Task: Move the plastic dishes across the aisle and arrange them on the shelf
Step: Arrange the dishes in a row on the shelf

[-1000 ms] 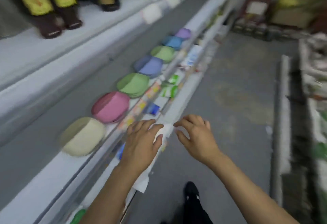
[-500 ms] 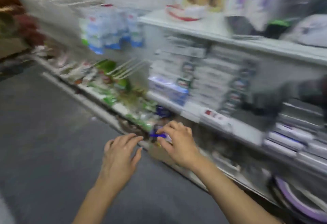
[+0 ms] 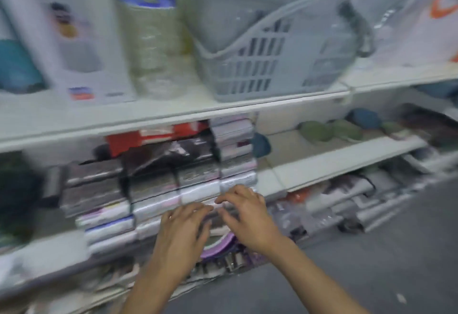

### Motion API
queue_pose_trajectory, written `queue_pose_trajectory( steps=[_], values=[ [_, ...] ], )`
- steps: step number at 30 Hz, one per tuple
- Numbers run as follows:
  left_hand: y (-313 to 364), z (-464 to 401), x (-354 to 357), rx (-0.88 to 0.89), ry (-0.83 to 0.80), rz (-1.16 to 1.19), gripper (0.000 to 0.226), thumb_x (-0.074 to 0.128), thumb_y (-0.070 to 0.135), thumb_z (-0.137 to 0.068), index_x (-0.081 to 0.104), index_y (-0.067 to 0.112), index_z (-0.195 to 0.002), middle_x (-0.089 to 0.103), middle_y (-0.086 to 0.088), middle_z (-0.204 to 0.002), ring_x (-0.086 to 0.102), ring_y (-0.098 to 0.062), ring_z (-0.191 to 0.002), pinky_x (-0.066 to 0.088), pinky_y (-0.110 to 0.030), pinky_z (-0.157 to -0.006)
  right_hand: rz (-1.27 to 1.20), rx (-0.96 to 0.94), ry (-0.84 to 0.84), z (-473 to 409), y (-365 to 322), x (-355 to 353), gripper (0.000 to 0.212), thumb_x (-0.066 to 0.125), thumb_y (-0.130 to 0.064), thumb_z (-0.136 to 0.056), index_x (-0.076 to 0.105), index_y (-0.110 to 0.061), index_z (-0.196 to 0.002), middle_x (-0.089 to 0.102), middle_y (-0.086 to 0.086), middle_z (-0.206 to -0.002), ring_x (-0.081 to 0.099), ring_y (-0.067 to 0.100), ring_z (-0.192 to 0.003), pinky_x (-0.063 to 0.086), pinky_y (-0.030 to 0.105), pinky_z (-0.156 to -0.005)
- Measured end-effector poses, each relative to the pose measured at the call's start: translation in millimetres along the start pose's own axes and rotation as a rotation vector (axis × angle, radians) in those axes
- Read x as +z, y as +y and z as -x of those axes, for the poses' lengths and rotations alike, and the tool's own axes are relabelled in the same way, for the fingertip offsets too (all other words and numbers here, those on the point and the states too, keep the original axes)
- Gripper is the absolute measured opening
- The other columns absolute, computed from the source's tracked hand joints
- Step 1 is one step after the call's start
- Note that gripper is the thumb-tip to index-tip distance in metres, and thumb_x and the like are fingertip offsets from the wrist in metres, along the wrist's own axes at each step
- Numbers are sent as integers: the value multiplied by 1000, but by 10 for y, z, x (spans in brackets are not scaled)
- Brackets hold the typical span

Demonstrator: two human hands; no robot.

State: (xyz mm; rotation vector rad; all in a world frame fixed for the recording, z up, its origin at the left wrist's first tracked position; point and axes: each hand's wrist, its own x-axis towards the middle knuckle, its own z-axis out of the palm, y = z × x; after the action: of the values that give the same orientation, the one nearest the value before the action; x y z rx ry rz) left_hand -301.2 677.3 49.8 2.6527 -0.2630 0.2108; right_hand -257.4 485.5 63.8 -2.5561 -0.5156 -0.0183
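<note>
Both hands reach toward the low shelf, side by side over a stack of round plastic dishes with a lilac rim (image 3: 218, 248) that sits on the bottom tier just below the fingers. The left hand (image 3: 183, 227) hangs with fingers spread and relaxed, grasping nothing; the right hand (image 3: 244, 214) is likewise loose, fingers lightly bent, and holds nothing that can be seen, though blur makes contact with the dishes impossible to judge. This looks like the pick-up step: the hands are arriving at the source stack and the dishes are not yet lifted. The next move calls for lowering both hands onto the rim, closing round one dish or a few, and drawing them out from under the shelf lip without knocking the wrapped flat packs (image 3: 153, 189) stacked just behind. How many dishes are in the stack cannot be counted; only one rim shows clearly. One grey slotted plastic basket (image 3: 257, 65) stands on the upper shelf (image 3: 173, 115).
</note>
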Motion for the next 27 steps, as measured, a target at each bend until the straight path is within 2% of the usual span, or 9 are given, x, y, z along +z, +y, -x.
queue_pose_trajectory(
  steps=[2,5,8,12,15,19,23,27],
  values=[
    [239,-378,217,111,-60,48,34,51,36,-88,63,41,-119,66,20,-115,64,-11,-103,51,-38,-84,-13,119,64,31,379,-174,41,38,-59,-91,63,-41,-118,51,-21,-115,50,9,-115,34,37,-92],
    [549,-820,498,256,-164,97,36,53,36,-94,57,46,-128,63,23,-119,59,-8,-107,47,-34,-88,-14,284,165,131,800,-367,35,41,-57,-93,64,-41,-116,53,-20,-113,52,10,-113,39,41,-96],
    [916,-1206,733,385,-254,105,39,43,40,-94,58,44,-129,63,21,-118,59,-8,-107,46,-33,-89,-8,403,247,310,1136,-575,31,42,-55,-95,62,-42,-116,54,-20,-113,53,10,-112,41,44,-95],
    [1493,-1619,1036,525,-325,120,42,39,43,-92,57,42,-130,64,19,-119,60,-10,-107,47,-36,-91,9,550,345,574,1658,-881,36,39,-55,-92,61,-42,-116,49,-23,-109,49,7,-112,32,37,-88],
    [1930,-1882,1316,604,-378,101,41,38,45,-92,54,44,-130,64,18,-120,60,-10,-107,47,-37,-92,-9,620,427,739,2115,-1099,28,42,-52,-95,62,-42,-112,47,-23,-105,47,5,-108,34,37,-89],
    [2575,-2241,1833,625,-400,26,41,46,41,-95,54,41,-136,60,19,-131,57,-10,-116,43,-35,-97,-8,641,447,944,2870,-1367,17,49,-48,-101,61,-45,-114,47,-24,-106,46,3,-108,35,37,-92],
    [3269,-2670,2425,557,-459,-43,48,47,43,-97,45,40,-144,54,15,-143,51,-14,-126,40,-37,-103,8,659,383,1123,3821,-1762,19,51,-49,-101,61,-45,-116,45,-25,-105,45,1,-108,37,36,-95],
    [3767,-3064,2808,417,-492,-78,47,48,40,-94,45,40,-141,59,13,-135,55,-19,-121,44,-40,-95,31,595,259,1192,4634,-2201,19,51,-45,-101,60,-45,-118,41,-26,-106,43,2,-108,32,33,-88]
  ],
)
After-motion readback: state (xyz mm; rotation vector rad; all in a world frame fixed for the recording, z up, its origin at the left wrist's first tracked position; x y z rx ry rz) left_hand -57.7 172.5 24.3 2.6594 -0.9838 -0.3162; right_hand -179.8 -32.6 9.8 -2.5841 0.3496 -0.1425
